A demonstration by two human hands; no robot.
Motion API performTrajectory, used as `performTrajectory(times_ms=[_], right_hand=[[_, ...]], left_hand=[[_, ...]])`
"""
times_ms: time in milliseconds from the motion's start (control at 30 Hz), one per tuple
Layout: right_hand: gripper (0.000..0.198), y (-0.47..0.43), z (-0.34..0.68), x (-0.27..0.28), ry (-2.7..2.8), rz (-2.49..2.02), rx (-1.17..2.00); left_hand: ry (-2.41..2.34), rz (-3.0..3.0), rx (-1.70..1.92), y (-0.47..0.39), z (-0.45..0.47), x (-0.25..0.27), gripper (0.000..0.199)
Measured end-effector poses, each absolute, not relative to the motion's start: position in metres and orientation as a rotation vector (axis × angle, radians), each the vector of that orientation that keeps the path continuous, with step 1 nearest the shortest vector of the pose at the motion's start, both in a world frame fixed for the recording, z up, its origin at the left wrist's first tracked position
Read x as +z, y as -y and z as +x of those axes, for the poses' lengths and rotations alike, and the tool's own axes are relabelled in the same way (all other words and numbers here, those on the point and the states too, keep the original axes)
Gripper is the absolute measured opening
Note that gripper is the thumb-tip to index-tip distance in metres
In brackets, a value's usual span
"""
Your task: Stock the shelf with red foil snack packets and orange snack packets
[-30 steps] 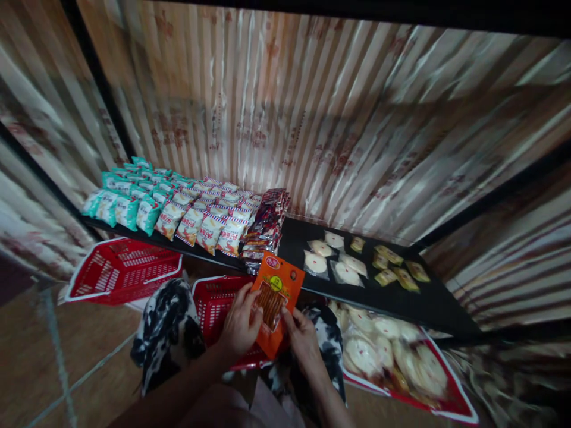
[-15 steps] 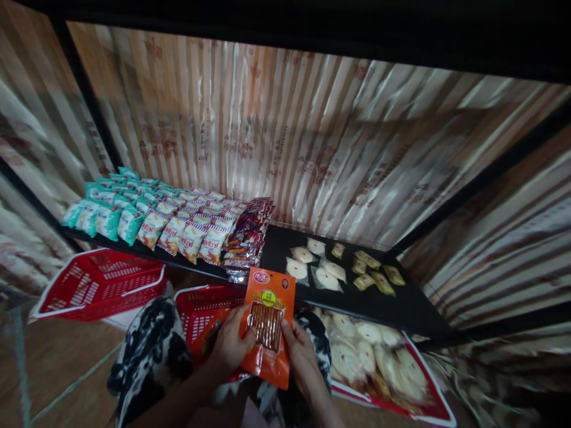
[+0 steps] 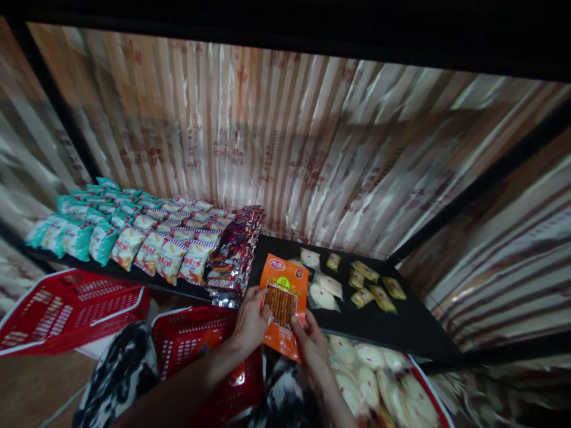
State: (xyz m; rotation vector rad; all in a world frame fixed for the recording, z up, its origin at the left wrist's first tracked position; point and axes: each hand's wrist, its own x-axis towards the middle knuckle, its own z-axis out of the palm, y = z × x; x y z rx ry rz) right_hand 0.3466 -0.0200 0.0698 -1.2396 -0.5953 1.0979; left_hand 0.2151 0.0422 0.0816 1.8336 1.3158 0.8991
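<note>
An orange snack packet (image 3: 280, 306) with a clear window showing brown sticks is held upright between both hands, in front of the shelf's edge. My left hand (image 3: 250, 318) grips its left side, fingers closed on the edge. At the lower right side my right hand (image 3: 312, 345) pinches it, thumb on the front. Behind the packet lie round white wafers in clear bags (image 3: 325, 292) on the black shelf (image 3: 366, 324). To its left stands a row of dark red shiny packets (image 3: 234, 249). Below my left forearm, more orange packaging (image 3: 212, 339) lies in a red basket (image 3: 178, 333).
White and red-blue snack bags (image 3: 169, 261) and teal bags (image 3: 78, 238) fill the shelf's left part. Small yellow-green packets (image 3: 381, 298) lie at the right. Another red basket (image 3: 111, 309) stands at lower left; bagged wafers (image 3: 368, 380) fill one below the shelf.
Both hands have raised the orange packet toward the shelf, slightly right. My left hand has come away from the orange packaging at the basket. The view has shifted a little right.
</note>
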Motion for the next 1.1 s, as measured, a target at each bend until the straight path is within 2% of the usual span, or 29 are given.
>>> performTrajectory(times_ms=[133, 400, 733, 967, 1100], right_hand=[[0.057, -0.009, 0.364, 0.073, 0.617, -1.241, 1.083], [0.049, -0.087, 0.387, 0.062, 0.635, -1.233, 1.121], [0.042, -0.100, 0.413, 0.053, 0.564, -1.268, 1.250], [0.043, -0.083, 0.437, 0.058, 0.599, -1.387, 1.093], [0.046, -0.105, 0.440, 0.061, 0.726, -1.401, 0.984]], left_hand=[[-1.397, 1.884, 0.786, -0.073, 0.237, 0.094, 0.048], [-1.544, 1.891, 0.592, -0.115, 0.266, 0.110, 0.050], [-1.491, 1.872, 0.395, -0.137, 0.295, 0.092, 0.028], [-1.428, 1.823, 0.469, -0.138, 0.311, 0.084, 0.030], [-1.488, 1.841, 0.598, -0.151, 0.312, 0.085, 0.035]])
